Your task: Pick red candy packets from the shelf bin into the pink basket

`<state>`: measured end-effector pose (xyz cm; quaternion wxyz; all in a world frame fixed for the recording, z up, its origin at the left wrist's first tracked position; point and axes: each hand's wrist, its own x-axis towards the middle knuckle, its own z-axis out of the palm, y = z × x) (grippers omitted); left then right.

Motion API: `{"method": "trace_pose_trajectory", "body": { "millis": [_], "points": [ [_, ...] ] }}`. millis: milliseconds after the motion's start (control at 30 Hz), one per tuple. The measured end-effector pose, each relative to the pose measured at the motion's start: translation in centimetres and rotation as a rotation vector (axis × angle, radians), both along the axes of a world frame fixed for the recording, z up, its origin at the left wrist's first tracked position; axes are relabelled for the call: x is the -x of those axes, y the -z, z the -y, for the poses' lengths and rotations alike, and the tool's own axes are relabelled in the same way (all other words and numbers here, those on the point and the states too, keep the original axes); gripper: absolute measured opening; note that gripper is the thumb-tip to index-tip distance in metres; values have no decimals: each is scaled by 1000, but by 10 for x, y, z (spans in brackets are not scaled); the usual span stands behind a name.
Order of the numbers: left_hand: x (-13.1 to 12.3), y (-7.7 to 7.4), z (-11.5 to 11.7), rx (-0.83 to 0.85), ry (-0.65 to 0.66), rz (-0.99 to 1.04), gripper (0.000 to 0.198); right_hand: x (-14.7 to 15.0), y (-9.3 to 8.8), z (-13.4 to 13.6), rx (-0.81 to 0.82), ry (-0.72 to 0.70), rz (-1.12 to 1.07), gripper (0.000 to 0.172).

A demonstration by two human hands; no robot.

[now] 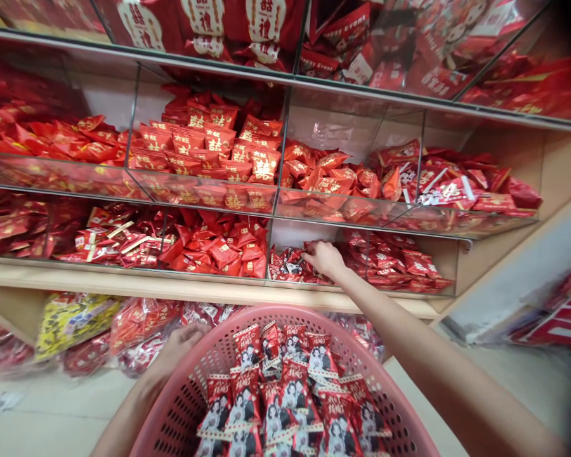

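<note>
A pink perforated plastic basket (266, 312) fills the bottom centre and holds several small red packets (292, 387) printed with black-and-white figures. My left hand (188, 336) is at the basket's left rim, its fingers bent and partly hidden by the far side of the rim. My right hand (327, 259) reaches into a lower shelf compartment, over a low pile of red, black and white packets (290, 265). Its fingers point down and left into the pile; their tips are too small and blurred to tell whether they hold a packet.
Glass-fronted shelves (228, 289) hold red packets in divided compartments. More red bags (266, 32) stand on the top shelf. Below the bottom ledge lie a yellow bag (73, 320) and red bags (143, 320). A wooden side panel (518, 241) bounds the shelves at right.
</note>
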<state>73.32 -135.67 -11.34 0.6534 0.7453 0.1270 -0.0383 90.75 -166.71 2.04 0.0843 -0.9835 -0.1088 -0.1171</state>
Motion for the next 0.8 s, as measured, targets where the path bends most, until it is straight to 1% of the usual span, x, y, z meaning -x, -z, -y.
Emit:
{"method": "trace_pose_trajectory", "body": {
  "millis": [133,233,367,533,600,667,733,767,800],
  "points": [
    [1,-6,3,13,-2,2,42,-3,-1,-5,-4,64,-16,17],
    [3,-9,4,20,-19,-3,41,1,0,-1,-71,82,-1,17],
    [3,-11,4,45,-41,-29,43,7,-3,14,-228,72,33,18],
    [3,-14,6,60,-48,-23,44,19,-11,32,-463,7,94,22],
    [3,-17,6,69,-42,-14,45,31,-11,35,-536,-21,111,26],
    [3,-18,6,59,-45,-9,47,51,-8,37,-639,-75,95,30],
    [2,-19,6,39,-51,-12,49,77,-1,37,-824,-182,63,31],
    [2,-18,6,36,-54,-11,50,92,4,38,-927,-253,65,29],
    [2,-18,5,39,-57,-11,51,106,10,40,-981,-331,93,25]
  ]
}}
